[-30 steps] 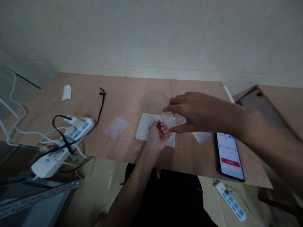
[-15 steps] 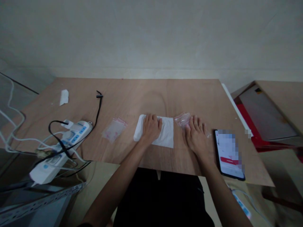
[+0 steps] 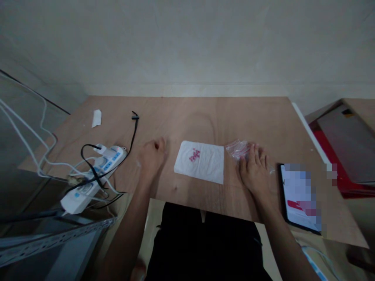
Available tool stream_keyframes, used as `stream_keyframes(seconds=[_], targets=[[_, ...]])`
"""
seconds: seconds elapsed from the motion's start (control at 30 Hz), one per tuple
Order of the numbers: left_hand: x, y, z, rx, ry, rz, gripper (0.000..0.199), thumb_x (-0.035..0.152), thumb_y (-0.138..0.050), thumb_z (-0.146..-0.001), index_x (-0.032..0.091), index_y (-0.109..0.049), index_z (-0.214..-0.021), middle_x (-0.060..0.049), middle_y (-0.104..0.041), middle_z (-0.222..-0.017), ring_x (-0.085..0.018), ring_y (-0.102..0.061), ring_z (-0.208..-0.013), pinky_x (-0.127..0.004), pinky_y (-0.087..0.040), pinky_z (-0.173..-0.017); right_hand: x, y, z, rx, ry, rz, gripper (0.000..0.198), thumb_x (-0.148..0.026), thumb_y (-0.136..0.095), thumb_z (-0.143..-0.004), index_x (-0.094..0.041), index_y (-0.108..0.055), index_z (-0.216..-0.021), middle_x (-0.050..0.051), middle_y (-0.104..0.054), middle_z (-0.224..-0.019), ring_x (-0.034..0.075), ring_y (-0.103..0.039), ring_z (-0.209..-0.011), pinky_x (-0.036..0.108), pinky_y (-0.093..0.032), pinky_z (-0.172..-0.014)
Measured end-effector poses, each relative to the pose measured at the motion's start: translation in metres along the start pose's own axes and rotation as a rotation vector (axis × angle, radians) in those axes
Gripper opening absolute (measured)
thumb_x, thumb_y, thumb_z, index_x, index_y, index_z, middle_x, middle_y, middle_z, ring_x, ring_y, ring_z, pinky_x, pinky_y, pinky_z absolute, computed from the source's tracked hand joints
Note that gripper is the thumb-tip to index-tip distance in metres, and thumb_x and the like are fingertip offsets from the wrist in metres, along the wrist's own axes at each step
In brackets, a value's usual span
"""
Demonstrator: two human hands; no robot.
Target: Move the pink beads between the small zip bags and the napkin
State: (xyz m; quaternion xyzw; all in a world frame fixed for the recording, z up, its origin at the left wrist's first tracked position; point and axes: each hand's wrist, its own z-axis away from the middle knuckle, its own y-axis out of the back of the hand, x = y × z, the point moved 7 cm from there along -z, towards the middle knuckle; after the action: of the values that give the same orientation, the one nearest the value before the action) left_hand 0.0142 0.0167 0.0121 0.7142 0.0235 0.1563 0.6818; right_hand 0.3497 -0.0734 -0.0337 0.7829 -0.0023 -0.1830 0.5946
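Note:
My left hand (image 3: 152, 156) is curled over the wood table left of the white cloth-like sheet (image 3: 209, 164). A faint edge of clear plastic shows at its outer side; the fingers are partly hidden and slightly blurred. A small cluster of red-pink bits (image 3: 194, 155) lies on the left half of the sheet, with neither hand touching it. To the right of the sheet, my right hand (image 3: 255, 171) lies palm down, fingers stretched, resting on clear zip bags (image 3: 236, 149) with red-pink seal lines.
A phone (image 3: 300, 199) lies right of my right hand. At the left are a white power strip (image 3: 96, 175) with tangled cables, a black cord (image 3: 135, 130) and a white paper scrap (image 3: 96, 118). A wall (image 3: 187, 47) rises behind the table (image 3: 187, 113).
My left hand has moved off the white sheet to the left, uncovering the red-pink bits. The small zip bag at left no longer shows apart from the hand. My right hand stays on its bags.

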Motion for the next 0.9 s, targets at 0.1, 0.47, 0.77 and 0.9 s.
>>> stream_keyframes(seconds=[0.1,0.47,0.77,0.9], targets=[[-0.026,-0.003,-0.019,-0.121,0.027,-0.054,0.058,0.054,-0.035,-0.090,0.009,-0.072,-0.086,-0.024,-0.072,-0.095,-0.036,-0.066,-0.096,-0.039,-0.046,-0.076,0.003,0.003,0.001,0.042,-0.005,-0.030,0.063,-0.035,-0.028,-0.098,-0.001,-0.022,-0.150,0.025,-0.031,-0.153,0.036,-0.017,-0.146,0.061,-0.024,-0.112],[-0.029,-0.018,-0.023,-0.261,-0.042,-0.077,0.056,0.053,-0.036,-0.086,0.013,-0.075,-0.093,-0.021,-0.073,-0.099,-0.037,-0.067,-0.098,-0.037,-0.047,-0.072,0.003,0.018,0.005,0.130,-0.030,-0.066,0.060,-0.040,-0.030,-0.098,-0.001,-0.037,-0.144,0.026,-0.031,-0.153,0.037,-0.020,-0.145,0.060,-0.025,-0.113],[-0.020,-0.022,-0.032,-0.307,-0.061,-0.058,0.052,0.054,-0.045,-0.080,0.011,-0.074,-0.087,-0.025,-0.072,-0.099,-0.039,-0.067,-0.096,-0.038,-0.046,-0.071,0.003,0.018,0.006,0.103,-0.031,-0.097,0.059,-0.041,-0.033,-0.098,-0.003,-0.044,-0.140,0.025,-0.031,-0.153,0.038,-0.021,-0.145,0.061,-0.025,-0.111],[-0.032,-0.022,-0.036,-0.370,-0.111,0.032,0.040,0.046,-0.048,-0.079,0.016,-0.071,-0.070,-0.013,-0.074,-0.077,-0.028,-0.069,-0.080,-0.029,-0.044,-0.063,0.008,0.017,0.005,0.123,-0.050,-0.135,0.059,-0.042,-0.034,-0.097,-0.003,-0.044,-0.140,0.025,-0.032,-0.153,0.039,-0.020,-0.145,0.061,-0.024,-0.112]])
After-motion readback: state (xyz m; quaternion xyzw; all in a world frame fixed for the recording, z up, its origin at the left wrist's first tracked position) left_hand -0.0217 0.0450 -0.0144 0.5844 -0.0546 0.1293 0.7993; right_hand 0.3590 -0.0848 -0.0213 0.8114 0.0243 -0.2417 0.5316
